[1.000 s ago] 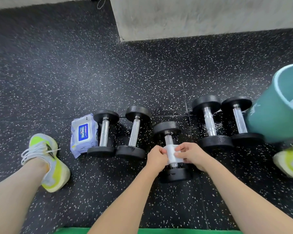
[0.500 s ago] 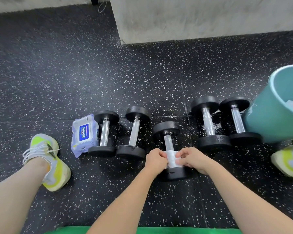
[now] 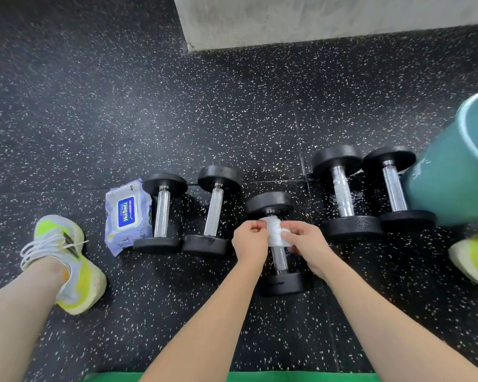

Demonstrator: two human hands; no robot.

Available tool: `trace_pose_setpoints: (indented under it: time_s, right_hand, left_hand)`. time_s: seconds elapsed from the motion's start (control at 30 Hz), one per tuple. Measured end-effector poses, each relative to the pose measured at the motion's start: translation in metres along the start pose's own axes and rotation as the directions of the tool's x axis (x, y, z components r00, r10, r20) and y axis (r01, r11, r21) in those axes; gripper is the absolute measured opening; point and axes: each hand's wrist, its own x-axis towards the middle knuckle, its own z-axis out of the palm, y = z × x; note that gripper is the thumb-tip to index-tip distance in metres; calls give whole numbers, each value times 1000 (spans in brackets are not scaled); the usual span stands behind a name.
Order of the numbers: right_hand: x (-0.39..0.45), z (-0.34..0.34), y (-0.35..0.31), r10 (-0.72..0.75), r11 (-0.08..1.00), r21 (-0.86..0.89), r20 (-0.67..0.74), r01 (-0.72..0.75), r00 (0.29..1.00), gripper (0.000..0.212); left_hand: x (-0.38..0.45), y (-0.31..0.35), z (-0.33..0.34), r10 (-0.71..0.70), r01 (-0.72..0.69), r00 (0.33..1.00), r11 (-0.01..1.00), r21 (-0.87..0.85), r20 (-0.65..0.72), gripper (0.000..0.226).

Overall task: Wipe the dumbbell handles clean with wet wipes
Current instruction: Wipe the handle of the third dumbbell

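Both hands, the left hand (image 3: 249, 239) and right hand (image 3: 305, 244), pinch a wet wipe (image 3: 277, 235) wrapped round the upper handle of the middle dumbbell (image 3: 277, 244) on the floor (image 3: 232, 106). Its handle looks partly wiped; whether the four neighbouring dumbbells are cleaned cannot be told.

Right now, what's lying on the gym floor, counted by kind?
Dumbbells: 5
Wet wipe pack: 1
Loose wet wipe, wrapped round the middle dumbbell's handle: 1
Teal bucket: 1
Shoes: 2
Total: 10
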Motion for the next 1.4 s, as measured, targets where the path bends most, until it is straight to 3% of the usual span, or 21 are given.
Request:
trace_pose_setpoints:
  time_s: [0.27, 0.53, 0.77, 1.0, 1.23, 1.4]
  right_hand:
    - [11, 8, -7, -49, 997, 57, -46, 52, 998, 26]
    - [9, -2, -8, 14, 999, 48, 7, -14, 1000, 29]
    - [-9, -11, -5, 106, 994, -20, 88, -105, 990, 26]
    - [-24, -21, 3, 171, 963, -231, 143, -135, 975, 29]
    - [-27, -21, 0, 169, 945, -309, 175, -109, 970, 21]
    - [-24, -18, 11, 146, 970, -214, 119, -118, 982, 22]
  left_hand:
    - [7, 5, 5, 5, -7, 1000, 996, -88, -27, 26]
    - [7, 1, -10, -4, 6, 992, 1000, -18, 123, 23]
    - [-7, -4, -18, -3, -43, 972, 981, 191, 235, 20]
    - [-24, -13, -25, -21, -158, 923, 889, 430, 384, 20]
    - [-27, -16, -25, 3, -177, 932, 877, 448, 362, 14]
    - [-28, -17, -19, 45, -164, 961, 888, 429, 273, 16]
